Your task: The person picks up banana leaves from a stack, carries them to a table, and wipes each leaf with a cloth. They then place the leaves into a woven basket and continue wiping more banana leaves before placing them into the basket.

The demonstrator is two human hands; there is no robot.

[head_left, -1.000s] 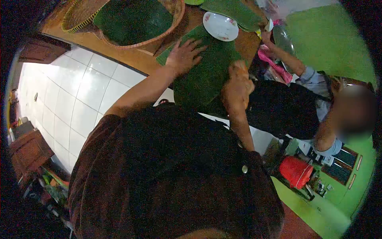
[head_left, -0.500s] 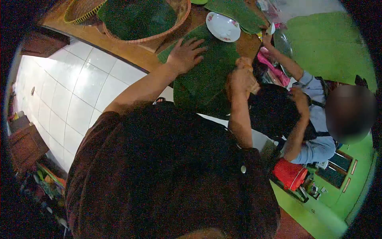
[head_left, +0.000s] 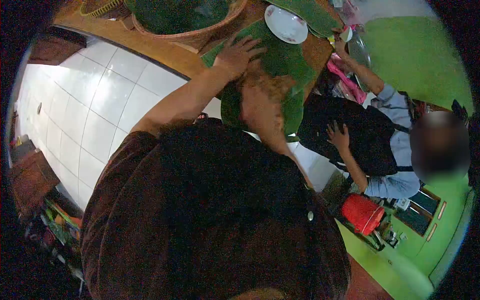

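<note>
A large green leaf (head_left: pixel 287 57), which looks like banana leaf, lies on the wooden table in front of me. My left hand (head_left: pixel 238 56) rests on its left part, palm down with fingers spread. Over the middle of the leaf is my right hand (head_left: pixel 262 107), smeared by motion. It grips a crumpled, brownish cloth (head_left: pixel 272 82), also blurred, against the leaf. A white bowl (head_left: pixel 286 25) with a floral pattern sits at the leaf's far edge.
A woven basket (head_left: pixel 187 36) holding green leaves stands at the far left, with a smaller basket (head_left: pixel 102 9) beside it. More leaves (head_left: pixel 312 15) lie behind the bowl. At right, a co-worker's hand (head_left: pixel 342 42) reaches to the table's edge, near pink plastic (head_left: pixel 347 80).
My right hand has swept left across the leaf with the cloth, from its right edge toward my left hand. The co-worker's nearer hand has shifted left and down.
</note>
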